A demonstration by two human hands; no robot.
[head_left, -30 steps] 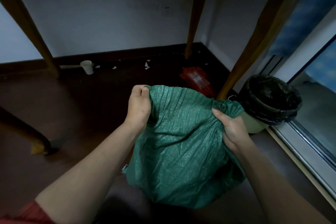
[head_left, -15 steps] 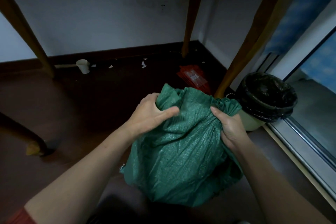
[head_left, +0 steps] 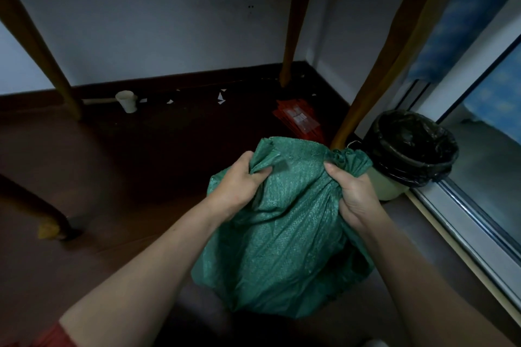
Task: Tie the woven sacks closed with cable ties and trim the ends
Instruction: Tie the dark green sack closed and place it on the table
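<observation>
Left hand (head_left: pixel 242 181) now bunches more of crinkled woven sack (head_left: pixel 282 248) on floor (head_left: pixel 135 183), fingers clamped on fabric, right hand (head_left: pixel 353 196) gripping gathered neck, bin (head_left: pixel 414 149) just beside, open floor leftward

one green woven sack (head_left: pixel 282 234) is counted, with two hands on it: the left hand (head_left: pixel 239 180) and the right hand (head_left: pixel 352 194). one black-lined bin (head_left: pixel 389 189), one white cup (head_left: pixel 127 101) and one pile of red packets (head_left: pixel 298 121) are counted. three wooden table legs (head_left: pixel 293 36) and one darker leg (head_left: pixel 28 200) are seen, while the white paper scraps (head_left: pixel 221 97) are too small to be counted surely.
</observation>
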